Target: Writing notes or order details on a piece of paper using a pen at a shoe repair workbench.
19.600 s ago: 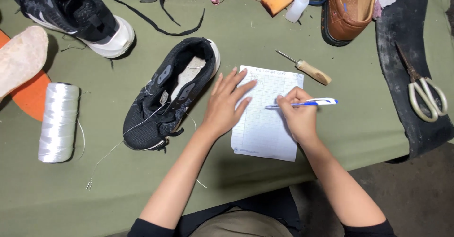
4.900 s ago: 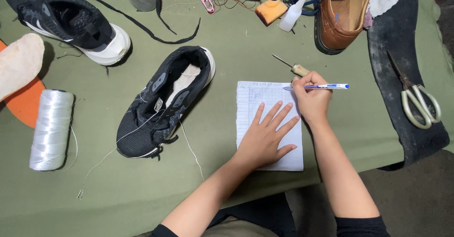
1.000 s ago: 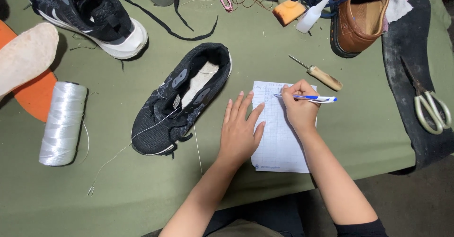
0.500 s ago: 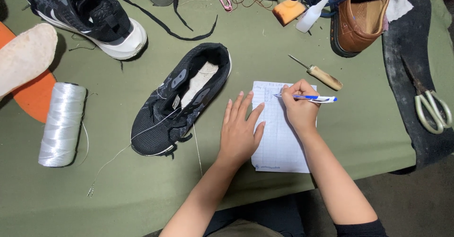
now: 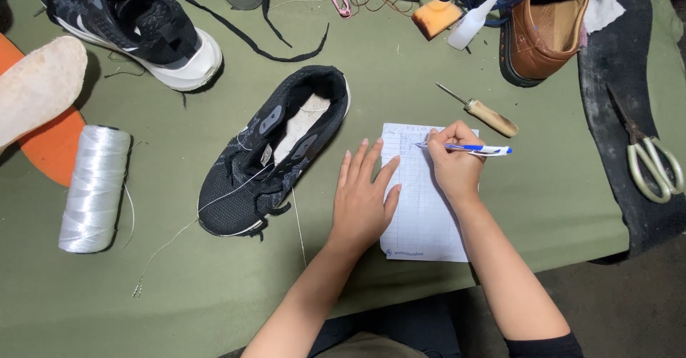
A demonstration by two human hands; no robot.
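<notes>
My right hand point(image 5: 453, 163) grips a blue and white pen point(image 5: 473, 148), its tip on the upper part of a lined sheet of paper point(image 5: 426, 215). My left hand point(image 5: 363, 197) lies flat, fingers apart, pressing on the paper's left edge. Just left of that hand rests a black sneaker point(image 5: 275, 151) with a white thread trailing from it across the green table cover point(image 5: 214, 286).
A wooden-handled awl point(image 5: 486, 112) lies above the paper. Around are a brown leather shoe point(image 5: 544, 22), scissors point(image 5: 650, 163) on a black strip, a white thread spool point(image 5: 94, 188), a second black sneaker point(image 5: 136, 26), an insole point(image 5: 36, 86), a sponge point(image 5: 437, 18) and a glue bottle point(image 5: 471, 22).
Over the last second nothing has visibly moved; the pen stays near the sheet's top. Earlier my left hand lay lower on the paper and has shifted to its left edge.
</notes>
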